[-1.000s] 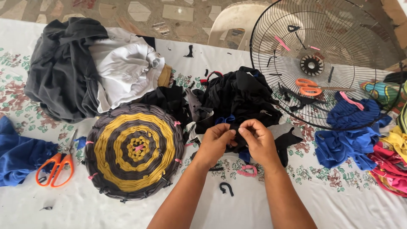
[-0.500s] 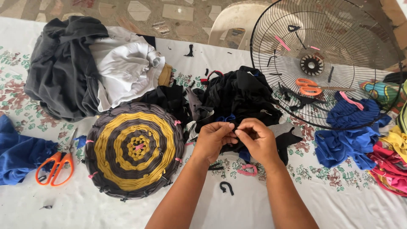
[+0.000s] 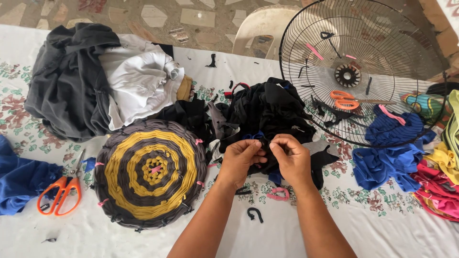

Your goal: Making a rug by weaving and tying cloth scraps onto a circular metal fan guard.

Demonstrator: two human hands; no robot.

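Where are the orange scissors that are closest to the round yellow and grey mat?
In the head view, the orange scissors lie at the far left, between the round mat and the blue cloth.

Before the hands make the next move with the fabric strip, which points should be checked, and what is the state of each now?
1. Both hands on the work: left hand and right hand meet over the black fabric pile. Ok.
2. Strip pinched between the fingers: something dark is held, but the grip is too small to see. Cannot tell.
3. Scissors near: orange scissors lie left of the woven round mat, away from both hands. Not ok.
4. Mat free: nothing lies over it. Ok.
5. Loose scraps: a black scrap and a pink scrap lie on the tablecloth between the forearms. Not ok.
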